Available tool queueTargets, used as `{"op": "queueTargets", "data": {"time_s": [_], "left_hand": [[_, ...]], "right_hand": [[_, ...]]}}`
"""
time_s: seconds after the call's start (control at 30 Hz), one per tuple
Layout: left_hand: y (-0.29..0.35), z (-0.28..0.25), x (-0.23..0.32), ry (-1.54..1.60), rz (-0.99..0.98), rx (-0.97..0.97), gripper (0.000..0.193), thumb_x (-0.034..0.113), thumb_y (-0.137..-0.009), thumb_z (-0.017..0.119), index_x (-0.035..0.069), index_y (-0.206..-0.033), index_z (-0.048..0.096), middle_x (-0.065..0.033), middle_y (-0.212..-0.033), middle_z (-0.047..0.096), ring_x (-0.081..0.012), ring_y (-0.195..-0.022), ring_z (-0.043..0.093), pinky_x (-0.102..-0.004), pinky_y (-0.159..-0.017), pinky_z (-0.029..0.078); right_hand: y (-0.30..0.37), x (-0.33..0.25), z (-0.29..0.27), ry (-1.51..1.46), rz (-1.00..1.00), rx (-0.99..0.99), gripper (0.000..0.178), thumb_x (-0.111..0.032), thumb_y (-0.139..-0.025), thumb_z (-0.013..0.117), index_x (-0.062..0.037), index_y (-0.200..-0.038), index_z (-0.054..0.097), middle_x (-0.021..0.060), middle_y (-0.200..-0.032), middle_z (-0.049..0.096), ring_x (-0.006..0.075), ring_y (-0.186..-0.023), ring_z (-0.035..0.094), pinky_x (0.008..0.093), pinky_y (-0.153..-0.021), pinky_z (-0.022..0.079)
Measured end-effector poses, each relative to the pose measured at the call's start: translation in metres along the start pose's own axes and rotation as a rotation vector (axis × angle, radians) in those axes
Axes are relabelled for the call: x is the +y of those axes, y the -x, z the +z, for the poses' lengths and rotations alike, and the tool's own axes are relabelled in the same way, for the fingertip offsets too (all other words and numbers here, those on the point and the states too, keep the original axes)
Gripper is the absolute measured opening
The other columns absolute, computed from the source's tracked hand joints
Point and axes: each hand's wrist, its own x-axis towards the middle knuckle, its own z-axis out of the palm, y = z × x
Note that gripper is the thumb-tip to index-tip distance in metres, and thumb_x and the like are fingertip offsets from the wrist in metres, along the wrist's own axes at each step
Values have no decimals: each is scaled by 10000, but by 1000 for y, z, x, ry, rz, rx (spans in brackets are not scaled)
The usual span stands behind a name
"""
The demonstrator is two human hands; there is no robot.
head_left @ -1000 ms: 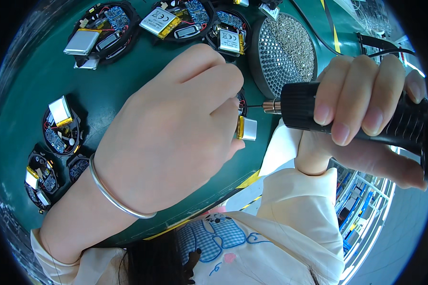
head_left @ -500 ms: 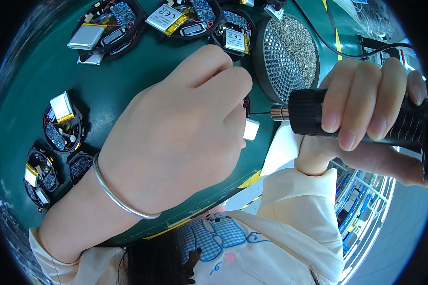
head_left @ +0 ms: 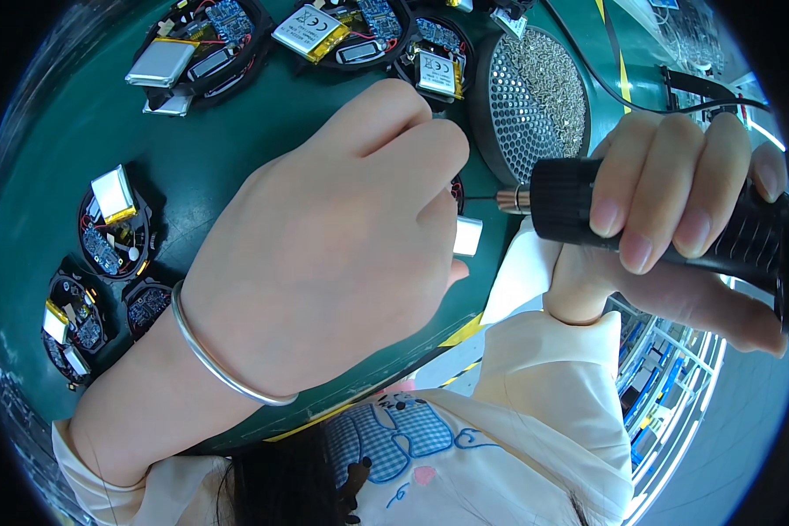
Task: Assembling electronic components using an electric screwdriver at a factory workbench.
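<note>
My right hand (head_left: pixel 671 188) wraps round a black electric screwdriver (head_left: pixel 563 202), held sideways. Its thin bit points left, at the edge of a round black electronics assembly (head_left: pixel 458 195). My left hand (head_left: pixel 333 237) is closed over that assembly and hides most of it. Beside the fingers, a silver battery pouch (head_left: pixel 468 237) sticks out, with the left thumb tip just below. Whether the bit sits in a screw is hidden. Just behind the screwdriver tip stands a round dish of small screws (head_left: pixel 548 83), with a perforated plate on its left part.
Several similar open assemblies with circuit boards and batteries lie on the green mat (head_left: pixel 237 145): a row at the back (head_left: pixel 237 53) and a group at the left (head_left: pixel 114 228). A black cable (head_left: pixel 649 103) runs across the back right. White paper (head_left: pixel 522 272) lies near the front edge.
The screwdriver has shifted very slightly left and up. More of my left thumb tip shows beneath the battery pouch. Both grips look the same.
</note>
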Motion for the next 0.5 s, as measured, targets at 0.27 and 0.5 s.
{"op": "queueTargets", "data": {"time_s": [0.27, 0.5], "left_hand": [[6, 3, 1, -47, 15, 23, 399, 86, -512, 800, -61, -829, 607, -137, -938, 573, -315, -900, 558, -364, -734, 493], [7, 5, 1, -49, 25, 63, 364, 67, -509, 794, -51, -798, 607, -127, -909, 580, -303, -869, 566, -353, -708, 496]], "right_hand": [[0, 1, 3, -23, 16, 13, 806, -664, -706, 681, 11, -1111, 506, 54, -780, 552, 146, -581, 588, 271, -531, 507], [3, -3, 13, -53, 13, 123, 767, -652, -707, 688, -1, -1070, 508, 48, -760, 550, 145, -568, 587, 270, -526, 501]]}}
